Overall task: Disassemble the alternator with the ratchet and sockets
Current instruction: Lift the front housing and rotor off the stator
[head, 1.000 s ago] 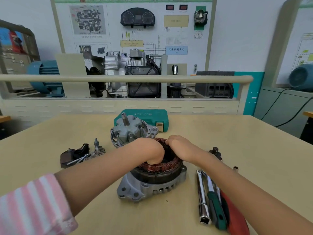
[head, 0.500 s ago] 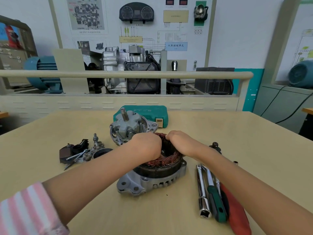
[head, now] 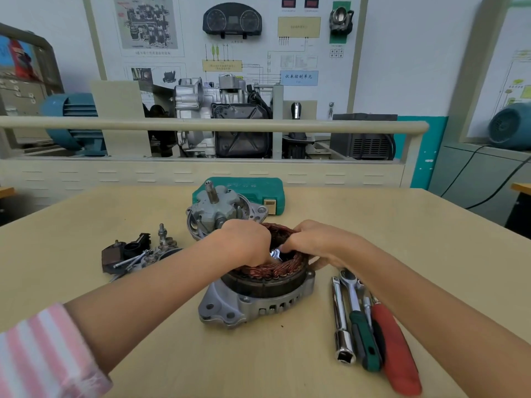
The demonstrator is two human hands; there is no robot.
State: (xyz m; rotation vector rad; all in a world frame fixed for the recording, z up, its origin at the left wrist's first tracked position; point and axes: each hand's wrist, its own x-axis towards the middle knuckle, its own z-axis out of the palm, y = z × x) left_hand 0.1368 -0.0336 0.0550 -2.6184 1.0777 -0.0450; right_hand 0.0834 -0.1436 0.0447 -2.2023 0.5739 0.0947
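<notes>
The alternator's rear housing [head: 247, 307] sits on the table in front of me, with the copper-wound stator ring [head: 273, 271] standing in it. My left hand [head: 244, 242] curls its fingers over the ring's left rim and down into the bore. My right hand [head: 316, 242] grips the ring's right rim the same way. A small shiny metal part shows between my fingertips inside the ring. The ratchet with a green handle [head: 360, 323] lies to the right, beside a socket on an extension bar [head: 342, 326].
The front housing with rotor shaft [head: 218, 209] stands just behind the stator. A green socket case [head: 253, 191] lies farther back. Removed small parts and bolts [head: 135, 254] lie at the left. A red-handled tool [head: 396, 351] rests right of the ratchet.
Both hands have stayed on the stator ring, shifting slightly on its rim. The view has tilted a little; the housing and tools have not moved.
</notes>
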